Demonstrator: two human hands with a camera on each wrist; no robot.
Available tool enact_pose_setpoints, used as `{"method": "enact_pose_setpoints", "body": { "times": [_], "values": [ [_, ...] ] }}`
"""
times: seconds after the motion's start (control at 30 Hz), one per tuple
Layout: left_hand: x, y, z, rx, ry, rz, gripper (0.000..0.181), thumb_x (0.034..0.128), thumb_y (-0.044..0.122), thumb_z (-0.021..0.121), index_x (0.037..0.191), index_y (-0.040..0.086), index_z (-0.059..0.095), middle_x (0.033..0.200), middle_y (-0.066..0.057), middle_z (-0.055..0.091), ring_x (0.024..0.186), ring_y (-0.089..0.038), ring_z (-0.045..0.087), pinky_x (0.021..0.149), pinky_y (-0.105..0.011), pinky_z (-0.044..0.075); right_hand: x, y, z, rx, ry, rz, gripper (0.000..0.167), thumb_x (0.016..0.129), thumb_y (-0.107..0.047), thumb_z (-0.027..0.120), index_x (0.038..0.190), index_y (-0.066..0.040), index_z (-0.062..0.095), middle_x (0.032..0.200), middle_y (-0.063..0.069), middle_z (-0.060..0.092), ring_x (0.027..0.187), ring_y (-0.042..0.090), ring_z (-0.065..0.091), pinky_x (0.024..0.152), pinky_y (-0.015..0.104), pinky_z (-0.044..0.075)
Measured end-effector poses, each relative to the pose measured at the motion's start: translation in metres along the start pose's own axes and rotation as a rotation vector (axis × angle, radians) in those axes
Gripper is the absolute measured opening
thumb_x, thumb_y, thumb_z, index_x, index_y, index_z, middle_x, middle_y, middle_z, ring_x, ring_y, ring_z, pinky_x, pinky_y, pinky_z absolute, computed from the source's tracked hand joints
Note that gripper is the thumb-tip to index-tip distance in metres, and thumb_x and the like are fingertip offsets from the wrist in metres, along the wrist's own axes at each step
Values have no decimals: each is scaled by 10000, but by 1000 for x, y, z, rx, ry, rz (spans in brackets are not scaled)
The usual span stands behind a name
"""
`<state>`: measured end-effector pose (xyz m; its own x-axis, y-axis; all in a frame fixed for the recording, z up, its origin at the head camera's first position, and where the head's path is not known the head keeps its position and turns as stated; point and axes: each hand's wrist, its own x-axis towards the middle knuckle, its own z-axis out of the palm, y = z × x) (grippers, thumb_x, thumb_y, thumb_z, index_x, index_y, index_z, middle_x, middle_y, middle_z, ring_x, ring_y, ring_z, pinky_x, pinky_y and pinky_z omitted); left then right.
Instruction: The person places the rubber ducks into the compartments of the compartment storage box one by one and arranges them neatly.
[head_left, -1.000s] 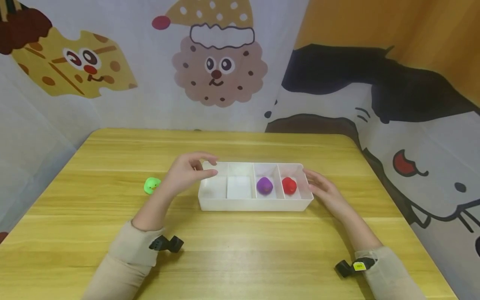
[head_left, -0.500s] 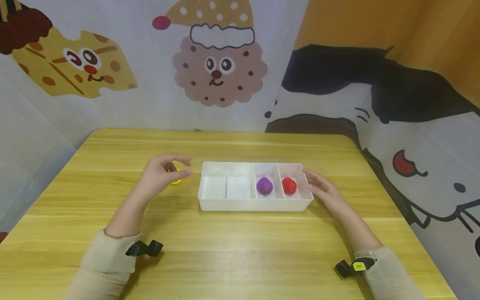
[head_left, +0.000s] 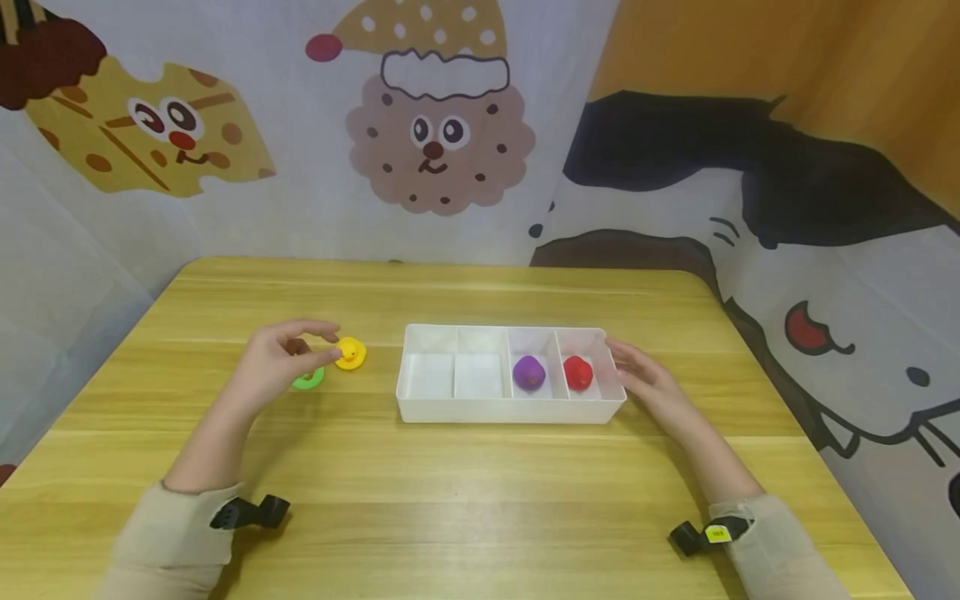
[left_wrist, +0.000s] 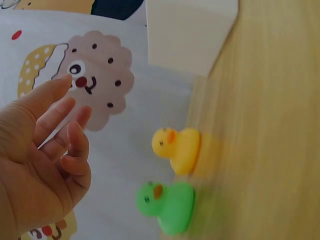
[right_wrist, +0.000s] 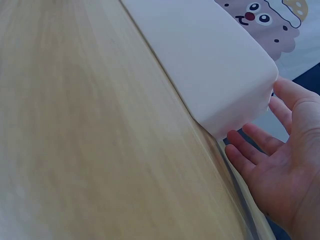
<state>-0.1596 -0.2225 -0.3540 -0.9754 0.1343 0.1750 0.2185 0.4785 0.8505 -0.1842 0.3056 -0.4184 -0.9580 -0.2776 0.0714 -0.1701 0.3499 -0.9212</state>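
The left hand (head_left: 273, 364) hovers with its thumb and index finger spread apart in a loose curve and the other fingers bent inward; it has hold of nothing. The head view sets it partly across the green duck (left_wrist: 176, 206), but the left wrist view shows a gap between the fingers and both toys. The yellow duck (head_left: 351, 354) sits on the surface (head_left: 465, 500) just beside the green one, on the side toward the box (head_left: 510, 411).

Both ducks look like hollow soft vinyl: probably very light, smooth, a little squashy and hard to break. A light pinch across the sides of the rounded body should serve best; the small head offers less to hold and could slip.

The right hand (head_left: 648, 382) rests its relaxed fingers at the box's right end, thumb tip by the rim, without wrapping round it. The box seems thin, stiff plastic, light enough to slide if nudged, so its end wall is a sensible place to steady it.

Farther in, a purple toy (head_left: 529, 373) lies in the third compartment from the left and a red toy (head_left: 578, 372) in the rightmost; whether these are ducks too is hard to tell from above. A cartoon-printed cloth (head_left: 292, 225) hangs behind.
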Motion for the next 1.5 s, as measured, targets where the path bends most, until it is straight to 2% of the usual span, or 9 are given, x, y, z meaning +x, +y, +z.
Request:
{"method": "enact_pose_setpoints", "body": {
  "times": [0.13, 0.3, 0.47, 0.77, 0.97, 1.13, 1.23, 1.37, 1.5],
  "values": [
    [-5, -9, -7, 15, 4, -37, 365, 864, 275, 731, 1181, 105, 670, 1084, -64, 642, 621, -225, 525, 467, -286, 407, 0, 0, 1, -15, 2, 1, 520, 993, -217, 537, 1465, -78, 372, 1444, 217, 391, 1284, 381, 401, 955, 218, 380],
    [-9, -20, -14, 37, 27, -65, 362, 859, 270, 737, 1173, 100, 671, 1066, 0, 647, 608, -176, 473, 471, -281, 371, 1, 1, 1, -26, 10, -3, 514, 994, -212, 535, 1462, -72, 375, 1442, 221, 393, 1283, 384, 400, 957, 225, 381],
    [-13, -29, -21, 35, 35, -86, 381, 862, 281, 732, 1179, 80, 664, 1090, -47, 641, 609, -183, 461, 490, -285, 378, 1, 1, 0, -20, 9, 8, 527, 991, -228, 540, 1464, -72, 368, 1450, 196, 393, 1293, 362, 393, 971, 236, 367],
    [-15, -44, -28, 65, 24, -143, 442, 859, 353, 723, 1171, 47, 655, 1183, -116, 625, 696, -243, 529, 584, -339, 439, 0, 0, 0, -24, 6, 4, 531, 991, -230, 539, 1466, -68, 363, 1444, 199, 399, 1286, 369, 400, 1042, 518, 299],
    [-14, -52, -28, 90, 13, -156, 464, 854, 350, 730, 1183, 33, 648, 1156, -146, 630, 689, -202, 526, 567, -325, 437, 1, 2, 0, -21, 5, 0, 527, 993, -214, 535, 1465, -59, 359, 1445, 210, 393, 1293, 383, 386, 1042, 565, 270],
    [-13, -57, -27, 104, -9, -177, 487, 851, 365, 730, 1203, 41, 638, 1164, -154, 611, 691, -225, 539, 558, -319, 452, 1, 1, 0, -33, 5, 1, 528, 993, -225, 536, 1465, -63, 363, 1449, 202, 393, 1294, 371, 392, 1044, 538, 286],
    [-13, -60, -26, 92, -19, -181, 501, 849, 354, 734, 1217, 32, 626, 1200, -166, 595, 677, -222, 548, 553, -314, 472, 0, 1, 0, -42, 8, 1, 527, 992, -228, 540, 1463, -65, 369, 1446, 197, 399, 1290, 364, 400, 1042, 424, 333],
    [-13, -65, -24, 64, -36, -195, 532, 845, 346, 739, 1246, 24, 603, 1261, -186, 552, 635, -207, 555, 527, -310, 489, 0, 0, 0, -33, 13, 0, 522, 987, -222, 549, 1456, -66, 382, 1439, 193, 410, 1282, 361, 410, 971, 231, 370],
    [-12, -70, -22, 44, -51, -197, 546, 844, 346, 740, 1257, 21, 596, 1287, -193, 528, 613, -185, 541, 510, -302, 485, 0, 0, 1, -33, 13, -6, 521, 987, -220, 549, 1455, -62, 382, 1440, 204, 405, 1280, 373, 409, 941, 190, 374]
  ]
}}
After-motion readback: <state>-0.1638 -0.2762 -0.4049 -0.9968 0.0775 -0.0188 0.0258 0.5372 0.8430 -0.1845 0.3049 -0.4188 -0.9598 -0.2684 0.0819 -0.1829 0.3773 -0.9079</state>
